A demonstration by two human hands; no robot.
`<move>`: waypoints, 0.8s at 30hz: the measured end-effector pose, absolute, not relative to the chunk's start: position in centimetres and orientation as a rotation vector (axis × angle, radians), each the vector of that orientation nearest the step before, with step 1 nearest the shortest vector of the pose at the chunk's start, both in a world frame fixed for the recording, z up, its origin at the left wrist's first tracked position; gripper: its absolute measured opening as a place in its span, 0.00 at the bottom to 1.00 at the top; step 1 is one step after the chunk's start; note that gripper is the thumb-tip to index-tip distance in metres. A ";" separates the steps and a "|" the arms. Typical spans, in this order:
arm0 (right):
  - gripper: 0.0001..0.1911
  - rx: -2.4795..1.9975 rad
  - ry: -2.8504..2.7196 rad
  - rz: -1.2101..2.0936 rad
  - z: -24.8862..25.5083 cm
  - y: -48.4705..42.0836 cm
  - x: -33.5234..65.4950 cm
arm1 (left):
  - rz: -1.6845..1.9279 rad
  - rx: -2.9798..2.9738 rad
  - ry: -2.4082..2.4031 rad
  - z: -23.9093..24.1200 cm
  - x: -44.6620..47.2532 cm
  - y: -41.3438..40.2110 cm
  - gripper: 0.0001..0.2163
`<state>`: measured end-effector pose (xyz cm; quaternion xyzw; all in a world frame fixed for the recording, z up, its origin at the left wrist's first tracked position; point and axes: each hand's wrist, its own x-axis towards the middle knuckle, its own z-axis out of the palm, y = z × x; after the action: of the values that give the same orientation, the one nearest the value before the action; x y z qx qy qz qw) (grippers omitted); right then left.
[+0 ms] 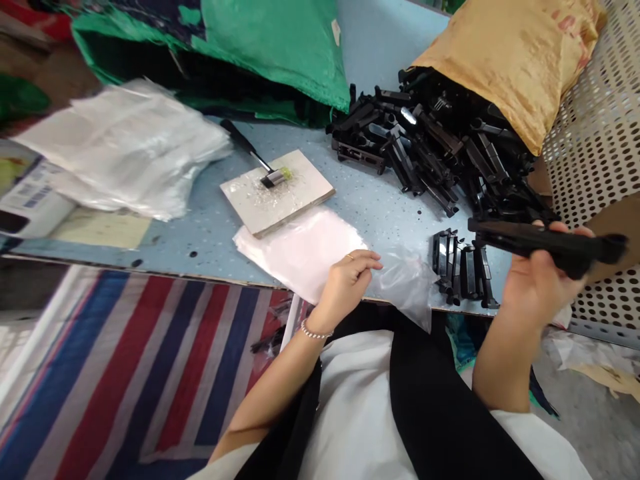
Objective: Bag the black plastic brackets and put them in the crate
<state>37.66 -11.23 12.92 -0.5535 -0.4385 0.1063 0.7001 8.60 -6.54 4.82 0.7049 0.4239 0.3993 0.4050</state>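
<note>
My left hand point(347, 280) pinches the edge of a clear plastic bag point(407, 283) at the table's front edge, beside a stack of thin pinkish bags point(305, 247). My right hand point(537, 273) is closed round a bundle of long black plastic parts point(545, 241), held level above the table's right corner. A small row of the same black parts point(463, 267) lies just left of that hand. A large heap of black parts point(440, 150) spills from a tan sack point(515, 57) behind it.
A small board point(295, 200) with a brush point(250, 152) on it lies mid-table. A pile of clear bags point(130, 150) lies at the left, a green sack point(270, 47) at the back. A perforated white panel point(600, 153) stands at right. Striped sheeting point(125, 373) covers the floor.
</note>
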 end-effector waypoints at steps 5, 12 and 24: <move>0.25 -1.222 -1.060 0.504 14.4 -15.3 32.9 | 1.026 1.857 0.892 3.8 12.5 -7.5 0.18; 0.28 -1.280 -1.051 0.378 14.1 -14.7 31.1 | 1.034 1.807 0.795 3.2 15.2 -9.3 0.23; 0.30 -1.355 -1.040 0.462 13.5 -14.4 31.1 | 1.234 2.015 1.025 3.0 13.9 -10.2 0.29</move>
<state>31.06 -14.39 13.54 -0.5927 -0.4546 0.2019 0.6335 13.95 -10.22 2.97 0.7513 0.3822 0.4600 0.2791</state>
